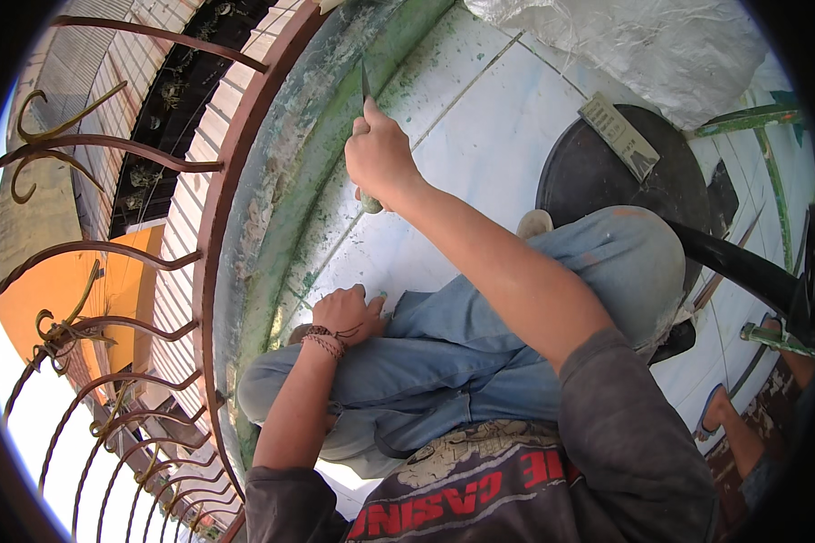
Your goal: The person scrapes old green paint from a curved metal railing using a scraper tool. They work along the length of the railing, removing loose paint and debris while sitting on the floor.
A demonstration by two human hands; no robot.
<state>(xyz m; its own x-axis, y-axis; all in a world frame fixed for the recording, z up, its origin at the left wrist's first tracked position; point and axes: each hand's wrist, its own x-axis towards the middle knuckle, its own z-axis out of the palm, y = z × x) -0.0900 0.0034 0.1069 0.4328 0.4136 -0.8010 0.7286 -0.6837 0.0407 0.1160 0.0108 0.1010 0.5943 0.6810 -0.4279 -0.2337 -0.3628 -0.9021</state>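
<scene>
My right hand [380, 158] is closed round a thin-bladed scraper. The narrow dark blade of the scraper [366, 83] points away from me, its tip at the green-painted curb [335, 118]; the grey-green handle end shows below my fist. Old paint on the curb is patchy and worn, with bare grey areas. My left hand [346, 313], with cord bracelets at the wrist, rests by my bent leg in blue jeans [426, 362]. Its fingers are loosely bent and partly hidden, and no object shows in them.
Green flakes dot the white floor tiles [462, 100]. A brown metal railing [210, 208] with curled bars runs along the left. At right are a round black seat [570, 172] bearing a flat printed strip [620, 136], a white plastic sack [643, 54] and another person's leg [738, 430].
</scene>
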